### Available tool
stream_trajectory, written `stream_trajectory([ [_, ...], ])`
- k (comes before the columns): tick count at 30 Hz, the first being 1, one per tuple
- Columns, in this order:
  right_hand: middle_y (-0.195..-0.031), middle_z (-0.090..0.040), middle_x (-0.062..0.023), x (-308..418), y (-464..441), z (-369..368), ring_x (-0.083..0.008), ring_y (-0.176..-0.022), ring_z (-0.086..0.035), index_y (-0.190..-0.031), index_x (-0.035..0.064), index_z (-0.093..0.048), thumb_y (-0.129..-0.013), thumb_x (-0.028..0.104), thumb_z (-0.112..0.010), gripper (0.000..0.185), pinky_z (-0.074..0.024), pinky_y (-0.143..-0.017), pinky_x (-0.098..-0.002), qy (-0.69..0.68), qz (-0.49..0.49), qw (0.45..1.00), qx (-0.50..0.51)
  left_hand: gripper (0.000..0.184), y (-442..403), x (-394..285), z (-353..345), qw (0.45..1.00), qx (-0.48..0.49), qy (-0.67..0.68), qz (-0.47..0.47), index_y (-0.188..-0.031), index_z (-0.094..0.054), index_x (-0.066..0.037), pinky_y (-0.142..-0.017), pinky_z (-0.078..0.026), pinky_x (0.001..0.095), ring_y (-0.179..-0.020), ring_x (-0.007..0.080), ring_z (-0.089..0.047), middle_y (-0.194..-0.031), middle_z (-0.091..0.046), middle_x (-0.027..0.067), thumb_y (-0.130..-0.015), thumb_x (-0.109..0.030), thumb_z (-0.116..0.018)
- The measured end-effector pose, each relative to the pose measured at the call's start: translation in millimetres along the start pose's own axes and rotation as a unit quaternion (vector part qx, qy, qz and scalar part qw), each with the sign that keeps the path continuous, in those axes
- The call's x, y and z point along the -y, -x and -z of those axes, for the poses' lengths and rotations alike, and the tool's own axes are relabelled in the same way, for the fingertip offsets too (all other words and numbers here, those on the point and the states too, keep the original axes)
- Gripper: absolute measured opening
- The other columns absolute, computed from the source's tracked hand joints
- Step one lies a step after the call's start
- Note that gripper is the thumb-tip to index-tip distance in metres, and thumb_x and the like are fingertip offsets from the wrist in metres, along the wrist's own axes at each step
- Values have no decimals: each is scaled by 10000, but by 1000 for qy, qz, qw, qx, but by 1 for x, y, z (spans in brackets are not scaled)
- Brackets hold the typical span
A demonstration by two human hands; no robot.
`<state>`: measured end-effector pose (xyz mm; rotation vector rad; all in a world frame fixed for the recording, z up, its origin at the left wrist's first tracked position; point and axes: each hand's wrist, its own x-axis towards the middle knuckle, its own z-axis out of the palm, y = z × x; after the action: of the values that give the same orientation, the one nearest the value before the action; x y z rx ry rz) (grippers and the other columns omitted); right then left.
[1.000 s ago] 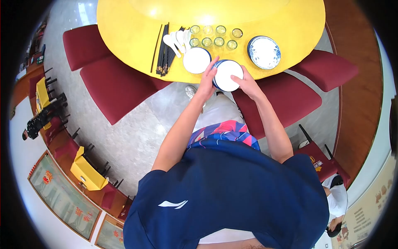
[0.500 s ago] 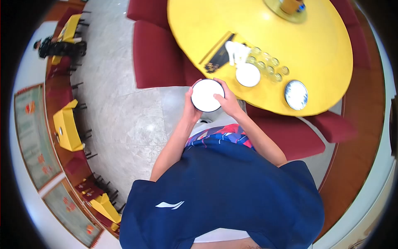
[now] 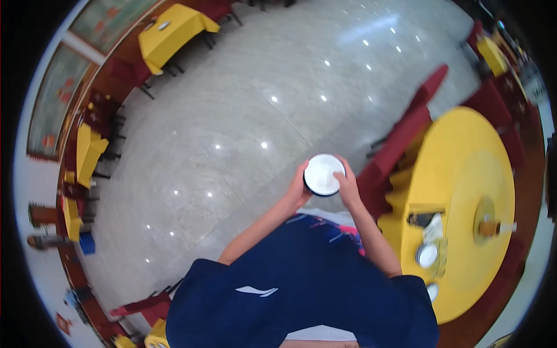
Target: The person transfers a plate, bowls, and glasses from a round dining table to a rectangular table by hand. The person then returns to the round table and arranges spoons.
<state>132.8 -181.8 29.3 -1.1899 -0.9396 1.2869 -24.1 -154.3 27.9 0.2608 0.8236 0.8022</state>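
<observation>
white dish (image 3: 320, 177) held by the fingers (image 3: 303, 169) of left hand (image 3: 297, 185) and right hand (image 3: 349, 187); yellow table (image 3: 444, 168) at right

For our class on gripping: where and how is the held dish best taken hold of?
Probably at opposite edges, coming from both sides: the dish is round, its white face toward the camera. The left hand and right hand hold it so.
</observation>
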Motion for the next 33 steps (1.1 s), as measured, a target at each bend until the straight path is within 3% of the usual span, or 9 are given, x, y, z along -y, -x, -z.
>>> stream_trajectory([
  [7, -1214, -536, -120, -9, -117, -128, -212, -1143, -505, -1306, 18, -440, -741, 59, -494, 569, -384, -979, -305, -9, -83, 992, 93, 529, -24, -135, 80, 996, -31, 69, -47, -1309, -484, -88, -963, -456, 391, -1156, 234, -554, -1272, -564, 101, -946, -467, -423],
  [8, -1214, -536, -120, -21, -128, -120, -212, -1143, -505, -1306, 18, -440, -741, 59, -494, 569, -384, -979, -305, -4, -79, 991, 109, 529, -36, -130, 82, 995, -32, 76, -62, -1309, -484, -88, -963, -456, 391, -1156, 234, -554, -1272, -564, 101, -946, -467, -423],
  [11, -1231, -533, -141, -19, -203, -157, -224, -1150, -508, -1321, -4, -424, -727, 48, -494, 600, -401, -977, -317, -28, -107, 984, 139, 474, -57, -201, 79, 989, -68, 89, -95, -1321, -473, -78, -971, -454, 386, -1163, 222, -546, -1289, -551, 96, -978, -397, -392],
  [13, -1238, -530, -151, -24, -251, -174, -236, -1154, -509, -1336, -13, -409, -720, 43, -499, 625, -397, -990, -323, 62, -85, 986, 130, 474, -98, -226, 95, 982, -71, 92, -148, -1323, -467, -67, -979, -449, 376, -1165, 212, -542, -1293, -546, 92, -984, -389, -388],
  [15, -1260, -512, -154, -29, -305, -187, -244, -1177, -495, -1364, 2, -378, -708, 33, -514, 671, -393, -1000, -333, 5, -110, 978, 179, 465, -129, -264, 102, 979, -49, 79, -184, -1329, -458, -63, -996, -432, 364, -1172, 206, -535, -1291, -542, 95, -993, -375, -379],
  [20, -1262, -501, -138, 3, -431, -248, -247, -1189, -478, -1342, 31, -403, -706, 24, -510, 645, -380, -1008, -343, -45, -137, 962, 233, 471, -182, -383, 100, 973, -68, 78, -207, -1335, -455, -68, -978, -443, 362, -1163, 211, -542, -1281, -547, 101, -992, -380, -376],
  [24, -1249, -513, -125, 17, -510, -307, -231, -1175, -486, -1332, 34, -415, -749, 49, -532, 595, -381, -999, -331, -12, -69, 952, 297, 481, -218, -455, 123, 961, -111, 97, -234, -1336, -455, -76, -941, -469, 367, -1141, 212, -557, -1265, -558, 103, -985, -395, -380],
  [33, -1236, -524, -121, 2, -654, -446, -215, -1157, -500, -1325, 33, -424, -810, 64, -500, 521, -388, -990, -323, -26, -133, 926, 352, 464, -279, -597, 204, 935, -130, 150, -294, -1343, -437, -82, -931, -477, 371, -1139, 221, -559, -1260, -553, 102, -979, -367, -407],
])
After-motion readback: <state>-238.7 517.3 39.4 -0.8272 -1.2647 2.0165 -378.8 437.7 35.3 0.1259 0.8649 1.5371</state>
